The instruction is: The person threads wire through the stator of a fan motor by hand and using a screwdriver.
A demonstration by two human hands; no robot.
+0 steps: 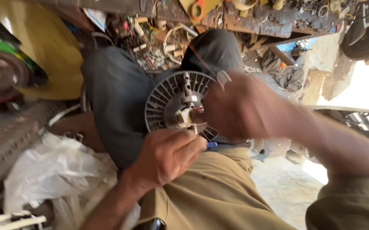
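Left hand (165,155): gripping the lower rim of a grey finned disc (163,100), fingers clenched.
Right hand (235,108): blurred, pressing at the disc's hub; grip state unclear.
Disc: resting on the knees.

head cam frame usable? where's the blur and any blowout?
Head view: right hand and forearm smeared by motion blur; left hand and the round finned grey disc fairly sharp; daylight at the right edge blown to white; left-side clutter soft and streaked; white plastic bag bright but readable.
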